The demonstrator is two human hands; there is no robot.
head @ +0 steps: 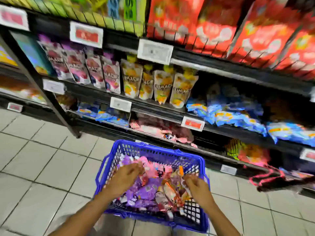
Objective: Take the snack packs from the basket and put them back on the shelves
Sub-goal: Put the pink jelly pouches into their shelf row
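A blue plastic basket (158,150) stands on the tiled floor in front of the shelves, filled with several small snack packs (148,189) in purple, pink and orange wrappers. My left hand (124,176) reaches into the basket's left side, fingers curled on a pink pack (144,165). My right hand (197,186) is inside the right side, fingers curled on an orange-and-clear pack (181,172). The picture is blurred, so the exact grips are hard to make out.
Black shelves (170,114) rise behind the basket. They carry purple and yellow stand-up pouches (162,86), blue packs (238,114), pink packs (153,128) low down and red boxes (221,28) on top. A black shelf post (56,108) stands left. Grey floor tiles (42,167) surround the basket.
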